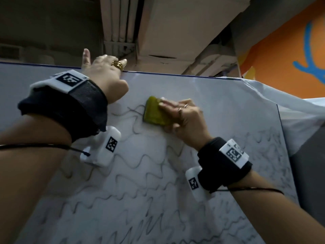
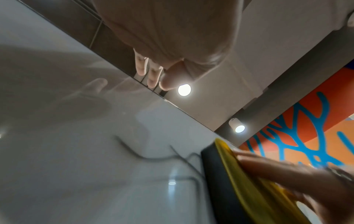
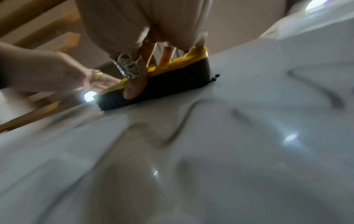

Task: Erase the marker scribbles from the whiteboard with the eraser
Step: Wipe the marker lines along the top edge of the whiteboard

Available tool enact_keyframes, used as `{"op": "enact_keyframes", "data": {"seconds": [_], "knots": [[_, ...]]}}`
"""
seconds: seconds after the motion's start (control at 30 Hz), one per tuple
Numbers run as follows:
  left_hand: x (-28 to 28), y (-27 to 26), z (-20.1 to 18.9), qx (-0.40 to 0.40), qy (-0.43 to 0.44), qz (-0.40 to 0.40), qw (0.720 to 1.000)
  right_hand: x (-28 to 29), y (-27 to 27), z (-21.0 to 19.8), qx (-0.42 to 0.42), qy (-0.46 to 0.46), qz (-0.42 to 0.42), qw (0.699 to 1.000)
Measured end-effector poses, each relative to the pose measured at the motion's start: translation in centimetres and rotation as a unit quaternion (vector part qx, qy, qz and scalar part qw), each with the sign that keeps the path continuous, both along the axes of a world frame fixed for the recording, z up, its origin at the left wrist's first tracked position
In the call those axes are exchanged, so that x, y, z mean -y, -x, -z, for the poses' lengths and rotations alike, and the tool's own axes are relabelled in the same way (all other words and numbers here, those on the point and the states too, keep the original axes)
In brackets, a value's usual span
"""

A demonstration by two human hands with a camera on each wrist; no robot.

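A large whiteboard (image 1: 211, 106) fills the head view, covered below with wavy dark marker scribbles (image 1: 140, 161). My right hand (image 1: 167, 115) grips a yellow-backed eraser (image 1: 153, 113) and holds its dark felt flat against the board near the top, at the end of a scribble line. In the right wrist view the thumb (image 3: 132, 91) presses the eraser's (image 3: 172, 81) dark side, and the other fingers lie on its yellow back. My left hand (image 1: 105, 67) rests on the board's top edge with its fingers (image 2: 151, 74) straight and reaching past the rim.
Above the board are ceiling beams and ducts with round lights (image 2: 184, 90). An orange wall with a blue pattern (image 1: 299, 50) stands to the right. A pale sheet (image 1: 290, 106) drapes beside the board's right edge.
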State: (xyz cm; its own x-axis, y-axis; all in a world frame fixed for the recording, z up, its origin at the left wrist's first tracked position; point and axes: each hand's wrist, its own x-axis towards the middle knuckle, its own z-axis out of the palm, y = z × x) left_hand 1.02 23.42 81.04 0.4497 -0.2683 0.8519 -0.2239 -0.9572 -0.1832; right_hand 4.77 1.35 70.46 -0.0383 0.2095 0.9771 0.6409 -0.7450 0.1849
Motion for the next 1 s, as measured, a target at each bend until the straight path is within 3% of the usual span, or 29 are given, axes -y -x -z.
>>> {"op": "enact_keyframes", "data": {"seconds": [0.17,0.33,0.53,0.63,0.8,1.0], "knots": [[-3.2,0.6,0.2,-0.027,0.02,0.0,0.999,-1.7,0.2,1.3,-0.031,0.075,0.015,0.997],[-4.9,0.6,0.9,-0.019,-0.001,-0.001,1.0,-3.9,0.5,-2.1,-0.049,0.028,0.011,0.998],[-6.7,0.1,0.8,-0.029,0.017,-0.007,0.999,-7.7,0.4,1.5,-0.054,0.079,0.017,0.995],[-6.8,-0.1,0.5,-0.033,0.023,0.003,0.999,-7.1,0.7,0.4,-0.044,0.106,0.045,0.992],[-6.4,-0.3,1.1,-0.022,0.052,0.027,0.998,-8.9,1.0,-2.6,-0.073,0.009,0.038,0.997],[-6.6,-1.2,1.2,-0.007,0.072,0.063,0.995,-11.0,0.0,3.0,0.016,0.022,0.064,0.998]]}}
